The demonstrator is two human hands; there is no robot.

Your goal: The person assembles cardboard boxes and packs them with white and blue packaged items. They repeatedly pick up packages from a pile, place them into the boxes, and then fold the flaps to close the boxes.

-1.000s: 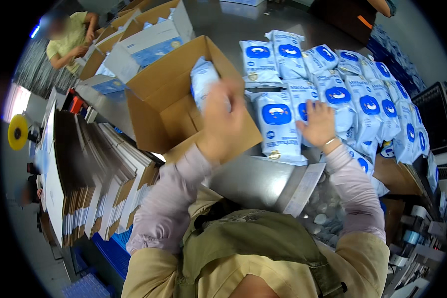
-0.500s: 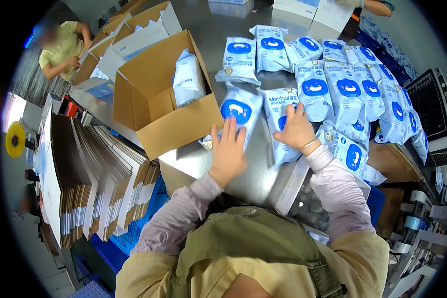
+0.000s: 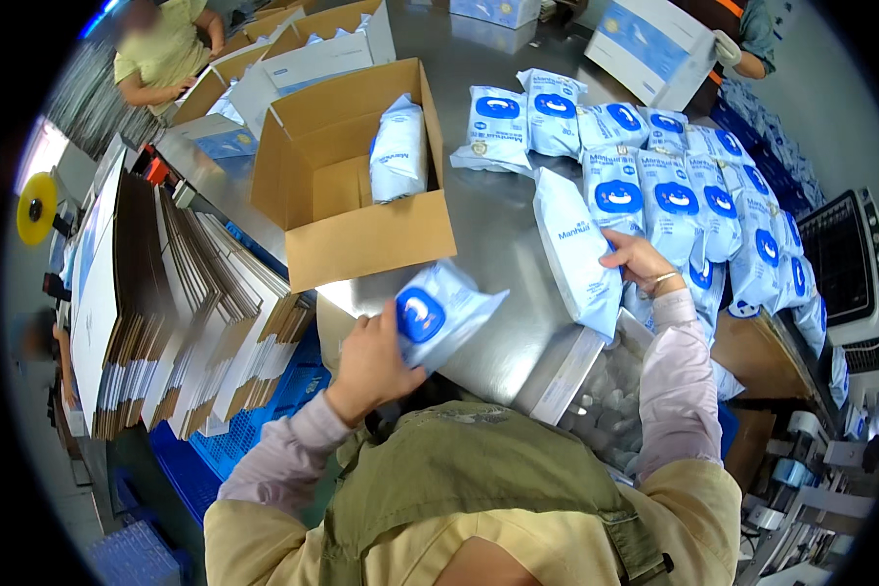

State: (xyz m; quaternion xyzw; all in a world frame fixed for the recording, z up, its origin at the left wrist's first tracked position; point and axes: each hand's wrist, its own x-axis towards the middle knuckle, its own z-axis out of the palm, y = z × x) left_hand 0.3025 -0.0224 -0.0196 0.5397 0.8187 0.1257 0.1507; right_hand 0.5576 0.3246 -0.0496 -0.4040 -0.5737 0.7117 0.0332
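My left hand (image 3: pixel 369 363) grips a white pouch with a blue round mark (image 3: pixel 441 311), lifted just in front of the open cardboard box (image 3: pixel 371 244). One pouch (image 3: pixel 398 148) stands inside that box. My right hand (image 3: pixel 639 262) holds a second white pouch (image 3: pixel 576 252) tilted on its edge on the steel table (image 3: pixel 488 225). Several more blue-and-white pouches (image 3: pixel 674 190) lie in rows to the right of it.
Flattened cardboard sheets (image 3: pixel 166 303) stack at my left above blue crates (image 3: pixel 264 430). Another person (image 3: pixel 161 49) sits far left by more open boxes (image 3: pixel 313 44). A second person's gloved hand (image 3: pixel 725 47) holds a white carton (image 3: pixel 654 39) at top right. A machine (image 3: pixel 850 264) stands on the right.
My left hand has picked a pouch off the table and drawn it back toward me. My right hand has tipped another pouch up on edge. The view has shifted.
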